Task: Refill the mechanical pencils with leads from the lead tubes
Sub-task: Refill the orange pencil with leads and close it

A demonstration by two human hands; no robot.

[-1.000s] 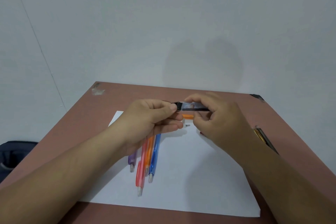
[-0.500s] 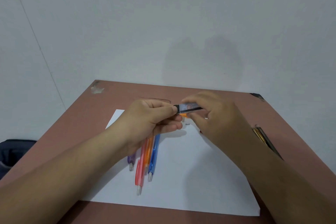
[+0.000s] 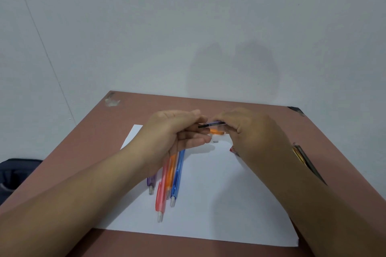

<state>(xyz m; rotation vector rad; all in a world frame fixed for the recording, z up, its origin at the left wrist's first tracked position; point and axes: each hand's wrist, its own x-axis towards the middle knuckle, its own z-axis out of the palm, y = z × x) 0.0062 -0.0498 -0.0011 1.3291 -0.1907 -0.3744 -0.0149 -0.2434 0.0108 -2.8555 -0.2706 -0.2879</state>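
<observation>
— Where's the lead tube [image 3: 212, 125]?
— Pinched between left hand [image 3: 175, 135] and right hand [image 3: 248, 133], above the paper [image 3: 219, 204].
— Around it?
— Blue pencil [image 3: 177, 175], orange pencil [image 3: 171, 170], pink pencil [image 3: 161, 190] partly under the left wrist.

Light's even and soft, fairly bright w/o glare. You get two faint shadows on the pale grey wall [image 3: 229, 27] above your hands, plus a soft one on the white paper sheet [image 3: 219, 204] beneath them. Slight overall softness; wide-angle bend at edges.
</observation>
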